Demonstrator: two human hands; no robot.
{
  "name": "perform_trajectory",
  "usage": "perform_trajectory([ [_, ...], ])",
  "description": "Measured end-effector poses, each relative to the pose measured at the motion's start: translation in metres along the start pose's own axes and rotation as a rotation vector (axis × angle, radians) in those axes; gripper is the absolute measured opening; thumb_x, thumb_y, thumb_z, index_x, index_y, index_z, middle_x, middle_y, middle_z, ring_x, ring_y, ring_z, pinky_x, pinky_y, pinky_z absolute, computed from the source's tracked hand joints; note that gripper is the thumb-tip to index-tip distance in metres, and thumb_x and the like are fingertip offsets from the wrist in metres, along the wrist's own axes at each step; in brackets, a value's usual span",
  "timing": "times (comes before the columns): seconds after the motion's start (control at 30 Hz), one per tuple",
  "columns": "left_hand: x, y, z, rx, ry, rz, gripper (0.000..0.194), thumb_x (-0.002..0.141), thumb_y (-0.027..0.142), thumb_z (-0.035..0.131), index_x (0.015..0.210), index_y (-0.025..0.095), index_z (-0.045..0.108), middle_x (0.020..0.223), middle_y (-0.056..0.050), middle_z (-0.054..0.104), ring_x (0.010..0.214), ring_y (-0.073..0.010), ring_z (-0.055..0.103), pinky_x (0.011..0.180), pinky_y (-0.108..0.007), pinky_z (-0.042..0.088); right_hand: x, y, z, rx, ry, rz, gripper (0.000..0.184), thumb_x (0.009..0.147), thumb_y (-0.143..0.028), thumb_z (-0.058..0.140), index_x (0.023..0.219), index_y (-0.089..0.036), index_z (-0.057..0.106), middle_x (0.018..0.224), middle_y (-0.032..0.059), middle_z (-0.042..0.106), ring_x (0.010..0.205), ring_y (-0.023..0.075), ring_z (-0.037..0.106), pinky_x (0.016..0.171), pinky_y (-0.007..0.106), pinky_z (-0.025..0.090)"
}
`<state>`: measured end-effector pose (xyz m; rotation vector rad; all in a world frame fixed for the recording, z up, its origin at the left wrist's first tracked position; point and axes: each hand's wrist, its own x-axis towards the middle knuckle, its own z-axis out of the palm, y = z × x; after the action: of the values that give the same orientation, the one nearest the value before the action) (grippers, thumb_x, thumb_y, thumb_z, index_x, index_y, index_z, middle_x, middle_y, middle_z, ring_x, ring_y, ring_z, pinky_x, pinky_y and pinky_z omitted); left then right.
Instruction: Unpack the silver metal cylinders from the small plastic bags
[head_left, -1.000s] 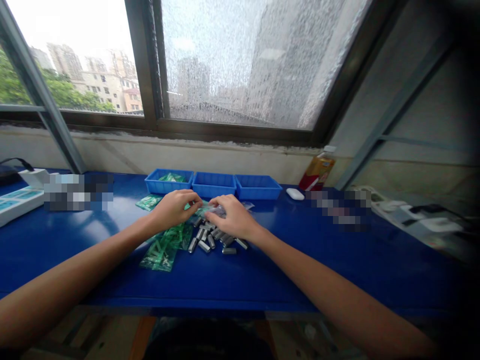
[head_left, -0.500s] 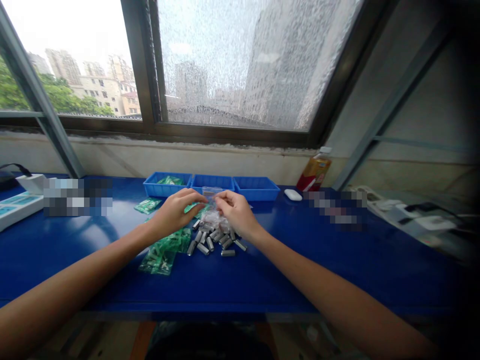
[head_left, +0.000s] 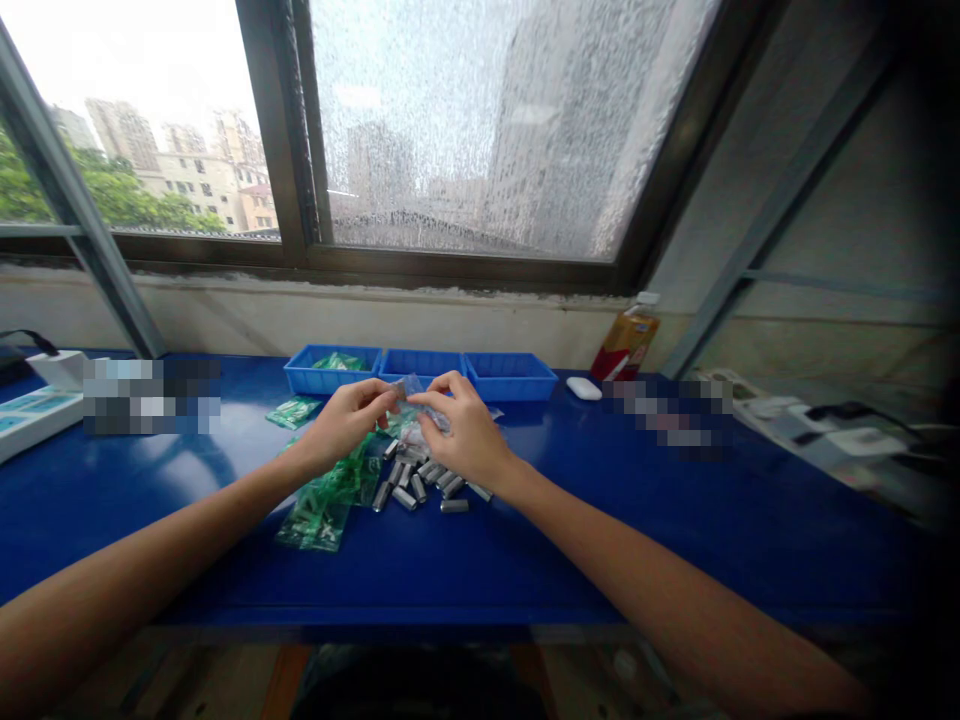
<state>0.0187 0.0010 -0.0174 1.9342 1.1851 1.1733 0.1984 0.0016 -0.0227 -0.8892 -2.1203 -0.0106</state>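
Note:
Just in front of the blue bins, a small clear plastic bag (head_left: 409,385) is up between my hands. My left hand (head_left: 346,422) is closed, its thumb and forefinger pinching the bag's left side. My right hand (head_left: 469,432) has its bent fingers on the bag's right side; the exact grip is partly hidden. Below them lies a heap of clear bags (head_left: 414,434), partly covered by my right hand. Short silver metal cylinders (head_left: 405,498) are scattered in front of the heap. Green plastic packets (head_left: 322,505) with small parts inside lie beside my left wrist.
Three blue bins (head_left: 510,378) stand in a row at the back; the left one contains green packets (head_left: 339,361). Another green packet (head_left: 294,411) lies before it. A white rounded object (head_left: 583,388) and a drink bottle (head_left: 628,338) are at right. A power strip (head_left: 45,405) sits far left.
My left hand has closed on the bag's left side, where its fingers were apart before. The bag has shifted left, and my right hand has moved slightly left with its forefinger stretched further.

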Motion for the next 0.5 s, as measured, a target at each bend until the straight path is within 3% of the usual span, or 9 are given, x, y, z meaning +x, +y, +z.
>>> perform_trajectory([
  [0.1,-0.001,-0.002,-0.002,0.351,0.077,0.298,0.020,0.083,0.029,0.049,0.086,0.015,0.063,0.077,-0.005,0.063,0.066,-0.0133,0.054,0.060,-0.025,0.042,0.002,-0.001,0.000,0.025,-0.033,0.164,0.022,0.079,-0.035,0.056,0.087,-0.019,0.068,0.089,0.0069,0.056,0.089,0.0195,0.050,0.080,0.035,0.040],
  [0.2,-0.004,0.000,-0.001,0.441,0.043,0.480,0.018,0.085,0.025,0.047,0.089,0.017,0.063,0.083,-0.006,0.063,0.071,-0.0133,0.057,0.064,-0.025,0.045,0.005,-0.004,-0.001,0.127,-0.080,0.284,0.039,0.085,-0.044,0.044,0.073,-0.017,0.069,0.077,0.0060,0.060,0.080,0.0174,0.053,0.074,0.031,0.039],
  [0.27,-0.006,0.002,0.001,0.446,0.018,0.524,0.018,0.086,0.024,0.047,0.092,0.017,0.063,0.087,-0.006,0.063,0.077,-0.0141,0.058,0.069,-0.026,0.046,0.007,-0.006,-0.003,0.209,-0.101,0.346,0.041,0.086,-0.041,0.042,0.066,-0.015,0.067,0.066,0.0044,0.060,0.069,0.0149,0.054,0.064,0.027,0.038],
  [0.37,-0.007,0.002,0.004,0.469,-0.019,0.536,0.022,0.084,0.025,0.049,0.102,0.019,0.060,0.096,-0.007,0.060,0.087,-0.0163,0.057,0.077,-0.029,0.047,0.010,-0.006,-0.007,0.237,-0.074,0.419,0.029,0.081,-0.029,0.047,0.061,-0.014,0.064,0.057,0.0016,0.059,0.056,0.0127,0.052,0.053,0.024,0.034],
  [0.5,-0.006,-0.009,0.006,0.562,-0.097,0.443,0.034,0.084,0.031,0.049,0.114,0.017,0.054,0.108,-0.011,0.055,0.099,-0.0208,0.053,0.087,-0.036,0.044,0.017,0.012,-0.024,-0.077,0.146,0.293,0.022,0.078,-0.024,0.047,0.068,-0.016,0.064,0.067,0.0038,0.063,0.062,0.0148,0.055,0.061,0.026,0.038],
])
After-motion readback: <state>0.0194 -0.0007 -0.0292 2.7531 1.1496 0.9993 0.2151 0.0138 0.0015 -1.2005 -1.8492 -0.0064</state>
